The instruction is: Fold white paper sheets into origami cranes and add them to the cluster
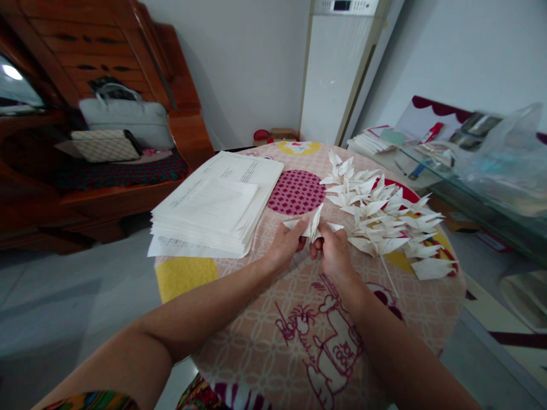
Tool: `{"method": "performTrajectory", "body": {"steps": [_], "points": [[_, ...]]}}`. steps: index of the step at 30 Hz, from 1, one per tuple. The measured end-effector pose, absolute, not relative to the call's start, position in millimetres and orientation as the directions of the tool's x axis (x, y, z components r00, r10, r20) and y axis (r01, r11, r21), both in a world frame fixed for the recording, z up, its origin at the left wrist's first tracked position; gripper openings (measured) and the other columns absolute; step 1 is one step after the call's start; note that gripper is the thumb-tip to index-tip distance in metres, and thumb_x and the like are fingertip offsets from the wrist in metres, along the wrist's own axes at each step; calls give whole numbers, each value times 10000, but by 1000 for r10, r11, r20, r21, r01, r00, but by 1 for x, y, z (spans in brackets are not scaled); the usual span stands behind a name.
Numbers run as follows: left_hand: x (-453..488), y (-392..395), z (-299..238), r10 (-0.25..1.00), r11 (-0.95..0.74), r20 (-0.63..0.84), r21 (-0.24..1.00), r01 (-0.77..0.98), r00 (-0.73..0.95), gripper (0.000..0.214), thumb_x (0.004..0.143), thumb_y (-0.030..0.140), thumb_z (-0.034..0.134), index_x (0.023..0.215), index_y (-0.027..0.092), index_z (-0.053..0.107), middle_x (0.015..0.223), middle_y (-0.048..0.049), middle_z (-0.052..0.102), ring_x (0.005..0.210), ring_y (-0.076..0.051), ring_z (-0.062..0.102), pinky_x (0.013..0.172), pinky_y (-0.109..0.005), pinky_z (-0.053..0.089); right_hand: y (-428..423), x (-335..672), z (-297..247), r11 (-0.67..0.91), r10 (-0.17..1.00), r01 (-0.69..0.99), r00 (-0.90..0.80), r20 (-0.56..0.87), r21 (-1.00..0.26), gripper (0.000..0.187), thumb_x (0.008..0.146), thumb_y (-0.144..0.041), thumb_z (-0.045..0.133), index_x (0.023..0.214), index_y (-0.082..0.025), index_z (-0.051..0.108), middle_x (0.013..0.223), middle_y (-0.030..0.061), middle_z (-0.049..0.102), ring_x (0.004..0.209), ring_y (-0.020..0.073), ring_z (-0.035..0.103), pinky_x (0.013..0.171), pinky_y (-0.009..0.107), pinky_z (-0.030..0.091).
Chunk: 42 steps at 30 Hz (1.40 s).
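Observation:
A folded white paper crane (315, 223) is held between both hands above the round table (265, 336). My left hand (287, 246) pinches its left wing, fingers closed on the paper. My right hand (335, 252) grips the right side the same way. A heap of several finished paper cranes (384, 219) lies just right of the hands. A thick stack of white printed sheets (217, 205) sits to the left.
A thin white stick (388, 275) lies by the crane heap. The table wears a patterned cloth with circles and a cartoon print. A wooden bench (106, 188) with bags stands at left, a glass shelf with clutter (478, 165) at right, a tall white appliance (333, 74) behind.

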<state>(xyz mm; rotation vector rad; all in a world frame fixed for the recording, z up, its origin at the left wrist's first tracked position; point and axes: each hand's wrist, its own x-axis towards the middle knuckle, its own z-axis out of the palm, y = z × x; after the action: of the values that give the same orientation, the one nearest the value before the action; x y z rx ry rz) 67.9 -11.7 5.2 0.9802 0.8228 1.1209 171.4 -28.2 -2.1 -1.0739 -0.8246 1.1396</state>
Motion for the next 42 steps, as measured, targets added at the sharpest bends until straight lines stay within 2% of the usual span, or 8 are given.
{"method": "performTrajectory", "body": {"steps": [4, 9, 12, 17, 23, 29, 35, 42], "points": [[71, -12, 5, 964, 238, -153, 860, -452, 218, 448, 828, 498, 691, 593, 163, 508, 429, 48, 430, 357, -54, 342, 387, -206, 225, -28, 168, 0, 8, 976, -408, 200, -81, -913, 449, 801, -506, 667, 522, -211, 475, 387, -83, 384, 287, 79, 372, 291, 224, 298], [71, -10, 9, 929, 363, -254, 772, -522, 270, 445, 868, 460, 671, 587, 171, 483, 407, 64, 368, 344, -55, 314, 374, -198, 263, -27, 169, 4, -85, 977, -535, 122, -177, -841, 420, 799, -500, 674, 563, -215, 474, 398, -88, 386, 303, 83, 379, 310, 224, 315], [70, -8, 11, 907, 415, -284, 728, -546, 311, 459, 889, 444, 659, 574, 164, 477, 401, 67, 346, 335, -44, 282, 364, -186, 240, -27, 170, 5, -149, 969, -556, 82, -232, -818, 447, 807, -521, 668, 561, -218, 450, 393, -95, 366, 301, 73, 350, 314, 215, 303], [69, -6, 8, 885, 461, -298, 671, -581, 357, 448, 878, 435, 672, 586, 154, 482, 448, 56, 408, 343, -27, 289, 358, -177, 220, -26, 171, 4, -224, 950, -591, 45, -309, -775, 499, 830, -540, 634, 524, -221, 401, 369, -99, 325, 294, 66, 315, 315, 211, 275], [76, 18, 22, 855, 516, -325, 595, -616, 403, 437, 884, 339, 648, 553, 170, 420, 431, 71, 377, 326, -18, 264, 341, -169, 206, -1, 172, 22, -205, 947, -595, 81, -312, -777, 474, 810, -415, 643, 511, -230, 325, 339, -112, 273, 291, 50, 246, 315, 189, 235], [87, 41, 35, 883, 469, -286, 520, -714, 372, 432, 868, 223, 598, 538, 196, 321, 406, 99, 285, 306, -17, 209, 316, -164, 153, 31, 174, 37, -169, 925, -597, 178, -335, -784, 453, 797, -294, 626, 528, -229, 267, 321, -124, 268, 282, 32, 179, 304, 171, 172], [87, 39, 10, 888, 454, -343, 543, -706, 307, 425, 862, 231, 627, 551, 193, 340, 397, 111, 282, 293, -12, 211, 319, -163, 140, 30, 174, 7, -248, 921, -560, 116, -371, -790, 492, 820, -428, 625, 532, -243, 273, 322, -120, 284, 259, 48, 245, 282, 179, 170], [88, 39, 6, 915, 391, -322, 568, -724, 242, 451, 851, 274, 670, 557, 198, 336, 394, 113, 276, 303, -20, 227, 331, -165, 176, 30, 175, 0, -182, 940, -616, 119, -318, -767, 519, 828, -486, 636, 525, -232, 301, 342, -119, 290, 273, 44, 251, 292, 174, 186]]}}
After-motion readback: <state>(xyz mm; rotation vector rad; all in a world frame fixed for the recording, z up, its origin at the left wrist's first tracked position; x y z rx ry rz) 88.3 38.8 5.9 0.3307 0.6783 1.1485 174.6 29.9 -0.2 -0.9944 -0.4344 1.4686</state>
